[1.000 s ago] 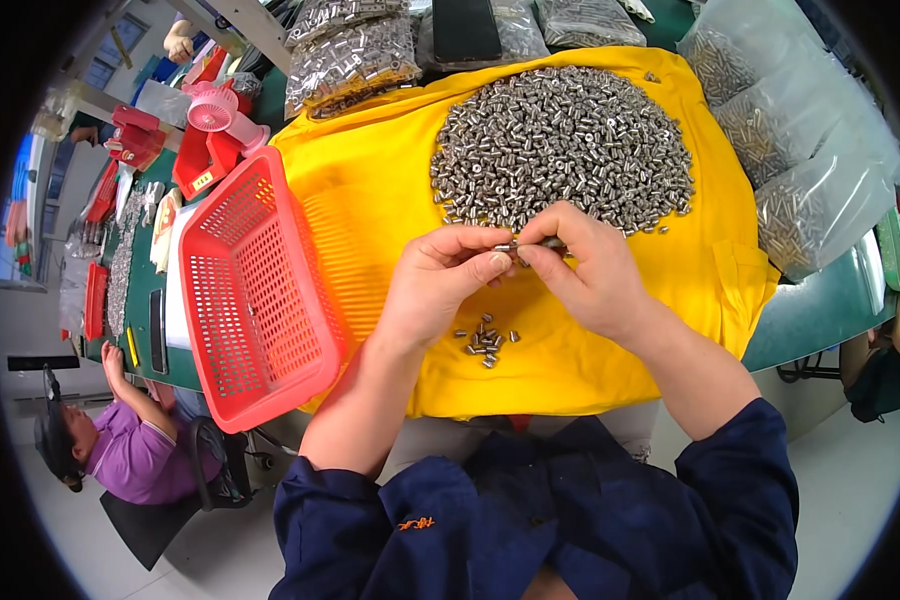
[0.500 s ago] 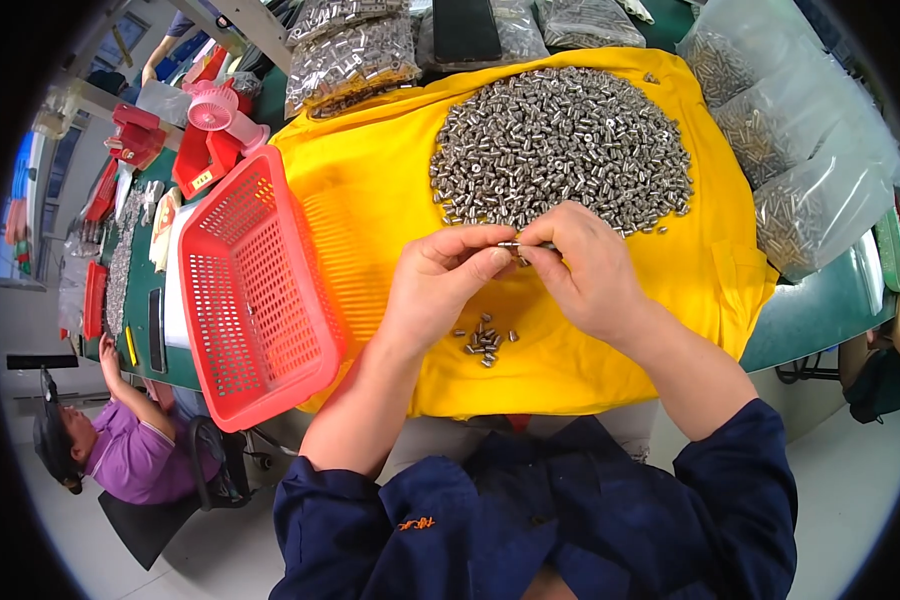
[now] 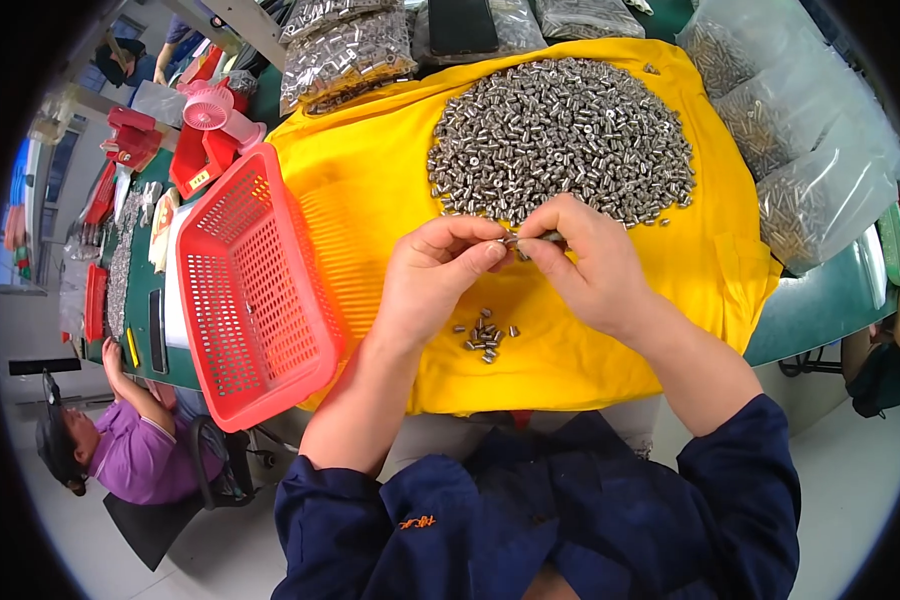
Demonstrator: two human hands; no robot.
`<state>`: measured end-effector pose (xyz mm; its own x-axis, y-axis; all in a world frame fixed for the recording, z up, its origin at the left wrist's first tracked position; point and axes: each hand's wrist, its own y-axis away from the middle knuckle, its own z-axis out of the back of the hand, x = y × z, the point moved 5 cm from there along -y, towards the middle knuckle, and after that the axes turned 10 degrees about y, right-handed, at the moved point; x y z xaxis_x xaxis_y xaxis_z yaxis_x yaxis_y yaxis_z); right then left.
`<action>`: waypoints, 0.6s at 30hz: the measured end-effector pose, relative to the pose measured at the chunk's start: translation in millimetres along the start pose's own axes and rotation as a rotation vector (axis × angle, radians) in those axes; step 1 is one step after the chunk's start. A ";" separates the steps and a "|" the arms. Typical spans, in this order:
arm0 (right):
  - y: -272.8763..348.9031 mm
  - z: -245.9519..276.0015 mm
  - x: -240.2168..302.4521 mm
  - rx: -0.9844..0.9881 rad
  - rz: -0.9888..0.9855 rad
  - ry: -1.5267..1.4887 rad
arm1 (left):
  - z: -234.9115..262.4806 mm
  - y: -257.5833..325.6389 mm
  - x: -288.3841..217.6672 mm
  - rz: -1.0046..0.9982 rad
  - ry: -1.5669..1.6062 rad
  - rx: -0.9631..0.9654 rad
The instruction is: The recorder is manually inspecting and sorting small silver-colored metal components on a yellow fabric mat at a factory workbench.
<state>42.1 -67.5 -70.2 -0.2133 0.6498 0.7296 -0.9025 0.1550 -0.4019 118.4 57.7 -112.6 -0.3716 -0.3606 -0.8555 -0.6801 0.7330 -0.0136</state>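
Observation:
My left hand [image 3: 432, 275] pinches one end of something small and metallic between thumb and forefinger. Meeting it fingertip to fingertip, my right hand [image 3: 590, 265] pinches a slim metal pin [image 3: 548, 237], partly hidden by the fingers. Both hands hover over a yellow cloth [image 3: 590, 365]. Just beyond them lies a big heap of small metal cylinders [image 3: 560, 140]. Below the fingers, nearer to me, sits a little group of loose metal cylinders [image 3: 486, 338]. What exactly the left fingertips cover is too small to make out.
A red plastic basket [image 3: 322, 360] stands at the left. Clear bags of metal parts [image 3: 350, 60] lie at the back, a dark phone [image 3: 461, 25] beside them. More bags of pins [image 3: 795, 215] line the right. A pink fan [image 3: 208, 105] and a seated co-worker [image 3: 145, 450] are farther left.
My fingertips have drawn closer together, so less of the metal piece shows between them. The view has shifted slightly; the heap and the small group look the same.

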 end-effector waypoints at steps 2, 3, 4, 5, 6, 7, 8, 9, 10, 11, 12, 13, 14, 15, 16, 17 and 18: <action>-0.3 -1.7 1.8 0.037 0.040 0.020 | -1.1 -0.2 0.1 -0.004 0.009 0.009; -0.2 -2.0 1.6 0.036 0.040 0.019 | -1.5 -0.1 0.0 -0.010 0.006 0.018; 0.0 -2.2 1.6 0.027 0.045 0.028 | -1.9 0.0 -0.1 -0.017 0.004 0.026; 0.0 -2.3 1.7 0.018 0.051 0.036 | -1.9 0.2 0.0 -0.018 0.003 0.026; 0.1 -2.5 1.7 0.018 0.052 0.035 | -2.0 0.4 0.1 -0.022 0.003 0.025; 0.4 -2.0 2.9 0.006 0.076 0.064 | -2.2 0.6 0.1 -0.026 0.003 0.025; 0.7 -1.8 4.3 -0.005 0.099 0.093 | -2.3 0.9 -0.1 -0.027 0.003 0.024; 0.9 -2.2 5.0 -0.005 0.101 0.092 | -1.9 1.1 -0.5 -0.031 -0.029 0.010; 1.3 -2.4 6.3 -0.015 0.109 0.118 | -1.5 1.4 -0.8 -0.034 -0.061 -0.005; 1.7 -2.1 7.4 -0.025 0.116 0.145 | -2.1 1.6 -0.6 -0.035 -0.060 -0.004; 1.9 -2.3 7.5 -0.025 0.117 0.146 | -2.3 1.8 -1.0 -0.048 -0.082 -0.014; 2.1 -2.5 7.7 -0.027 0.123 0.160 | -2.2 2.0 -1.6 -0.062 -0.103 -0.025; 2.4 -2.5 8.1 -0.030 0.129 0.175 | -2.0 2.0 -1.2 -0.062 -0.103 -0.025; 2.5 -2.5 8.4 -0.030 0.129 0.175 | -1.5 2.1 -1.1 -0.074 -0.111 -0.023; 2.6 -2.6 8.7 -0.028 0.129 0.172 | -1.4 2.3 -1.3 -0.085 -0.120 -0.021; 2.7 -2.8 8.6 -0.026 0.129 0.169 | -1.4 2.5 -1.4 -0.085 -0.119 -0.021; 3.0 -2.8 8.8 -0.025 0.128 0.169 | -1.4 2.8 -1.8 -0.087 -0.132 -0.020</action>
<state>38.6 -59.2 -66.6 -0.2580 0.7809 0.5689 -0.8617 0.0803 -0.5010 116.3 59.6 -110.4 -0.2258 -0.3424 -0.9120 -0.7192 0.6900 -0.0810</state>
